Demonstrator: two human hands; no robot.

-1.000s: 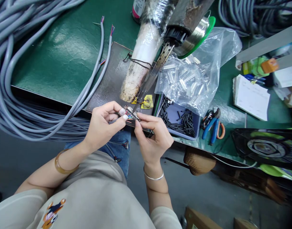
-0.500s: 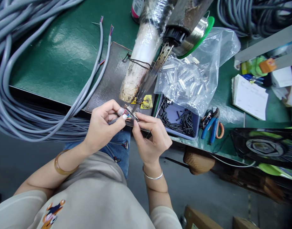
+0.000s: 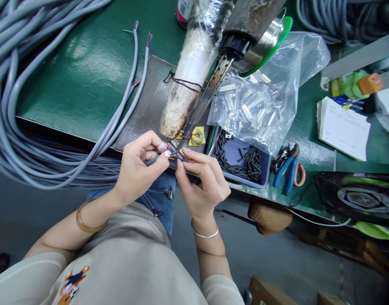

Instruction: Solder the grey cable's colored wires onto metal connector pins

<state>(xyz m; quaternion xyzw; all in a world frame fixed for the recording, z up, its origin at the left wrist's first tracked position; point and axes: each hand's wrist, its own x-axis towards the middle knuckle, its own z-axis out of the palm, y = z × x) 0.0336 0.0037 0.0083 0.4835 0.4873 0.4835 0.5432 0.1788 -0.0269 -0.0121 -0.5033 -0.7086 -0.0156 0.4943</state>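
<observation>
At the table's front edge, my left hand (image 3: 139,163) pinches the end of a grey cable, its thin coloured wires (image 3: 172,152) spread against a small metal connector (image 3: 178,149). My right hand (image 3: 203,176) grips the connector's right end between thumb and forefinger. Right above the connector is the tip of a soldering iron (image 3: 210,93), which points down at it. Beside the iron hangs a white wrapped tube (image 3: 184,80) with a browned end. A yellow sponge (image 3: 197,136) lies just behind the connector on a dark mat (image 3: 143,101).
Grey cables (image 3: 6,106) are heaped at left. Right of the mat are a tray (image 3: 266,169) of black sleeves, a plastic bag (image 3: 254,110) of connectors, a solder spool (image 3: 260,46), blue-handled pliers (image 3: 286,169), a notepad (image 3: 343,127) and a black fan (image 3: 359,199).
The view has shifted slightly, so things on the right appear farther right. Both hands keep their grip, and more of the coloured wires and connector pins shows between the fingers.
</observation>
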